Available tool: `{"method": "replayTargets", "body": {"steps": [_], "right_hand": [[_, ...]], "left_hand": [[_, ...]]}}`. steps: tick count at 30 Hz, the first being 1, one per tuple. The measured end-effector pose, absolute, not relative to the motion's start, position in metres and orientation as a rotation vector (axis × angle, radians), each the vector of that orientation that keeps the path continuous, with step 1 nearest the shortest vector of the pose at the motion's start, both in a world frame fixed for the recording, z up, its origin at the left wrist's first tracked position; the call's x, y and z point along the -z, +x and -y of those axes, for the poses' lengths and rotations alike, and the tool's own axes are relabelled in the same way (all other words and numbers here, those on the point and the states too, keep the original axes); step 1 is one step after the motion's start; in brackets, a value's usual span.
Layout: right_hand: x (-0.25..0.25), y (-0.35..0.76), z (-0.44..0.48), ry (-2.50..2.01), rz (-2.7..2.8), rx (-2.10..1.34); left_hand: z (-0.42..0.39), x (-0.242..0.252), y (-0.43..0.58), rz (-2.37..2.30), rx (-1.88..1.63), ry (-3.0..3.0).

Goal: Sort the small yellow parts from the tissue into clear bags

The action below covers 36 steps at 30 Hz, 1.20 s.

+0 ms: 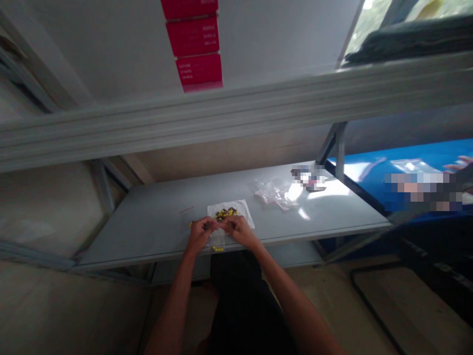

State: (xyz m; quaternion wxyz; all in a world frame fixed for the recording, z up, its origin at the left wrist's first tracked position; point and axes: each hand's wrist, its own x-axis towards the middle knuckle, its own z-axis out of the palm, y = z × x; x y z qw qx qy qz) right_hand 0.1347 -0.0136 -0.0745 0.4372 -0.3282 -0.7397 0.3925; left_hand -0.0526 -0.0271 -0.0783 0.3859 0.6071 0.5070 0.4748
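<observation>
Closely together: left hand point(199, 233), right hand point(238, 230), pinched over yellow beads point(225, 213) on white paper point(247, 215) at grey shelf's front edge point(133, 258); held item unclear; slow fingertip work best.

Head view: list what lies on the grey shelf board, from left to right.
Thin red strip → white paper sheet with yellow pieces → clear plastic bags → pixelated items
</observation>
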Motion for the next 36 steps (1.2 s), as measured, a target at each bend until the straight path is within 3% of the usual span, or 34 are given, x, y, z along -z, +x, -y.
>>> {"method": "replayTargets", "body": {"steps": [12, 21, 29, 32, 36], "right_hand": [[0.077, 0.135, 0.013, -0.866, 1.768, -0.92], [0.077, 0.137, 0.006, -0.764, 1.547, -1.102], [0.085, 0.135, 0.002, -0.821, 1.627, -1.047], [0.083, 0.136, 0.001, -0.798, 1.584, -1.062], [0.085, 0.132, 0.002, -0.813, 1.523, -1.08]], "left_hand": [[0.03, 0.078, -0.051, -1.306, -1.258, 1.427], [0.044, 0.048, -0.091, -1.313, -1.308, 1.373], [-0.014, 0.05, -0.174, -1.838, -0.977, 2.138], [-0.012, 0.06, -0.166, -2.118, -0.902, 2.342], [0.006, 0.085, -0.128, -2.097, -0.621, 2.47]]}}
